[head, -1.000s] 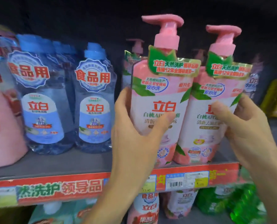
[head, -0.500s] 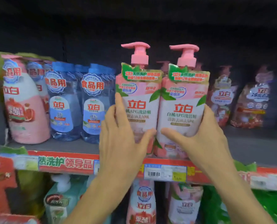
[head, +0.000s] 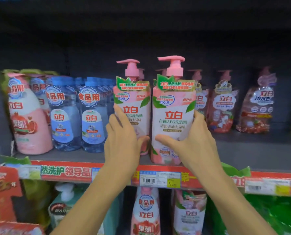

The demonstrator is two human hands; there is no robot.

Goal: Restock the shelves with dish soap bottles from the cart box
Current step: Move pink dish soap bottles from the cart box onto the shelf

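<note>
Two pink pump bottles of dish soap stand side by side near the front of the grey shelf [head: 73, 156]. My left hand [head: 122, 138] grips the left bottle [head: 134, 100] round its lower body. My right hand [head: 194, 139] grips the right bottle [head: 173, 106], thumb across the front label and fingers round its right side. The right bottle stands a little closer to the shelf's front edge than the left one. More pink pump bottles show behind them.
Blue clear bottles [head: 92, 116] and a pink pomegranate bottle [head: 26, 116] stand to the left. Reddish pump bottles [head: 223, 106] stand to the right, with bare shelf in front of them. A red price strip [head: 160, 178] runs along the edge. Further bottles fill the shelf below.
The view has pulled back from the shelf. The two bottles have come down and closer together onto the shelf. My left thumb has slid off the front of the left bottle.
</note>
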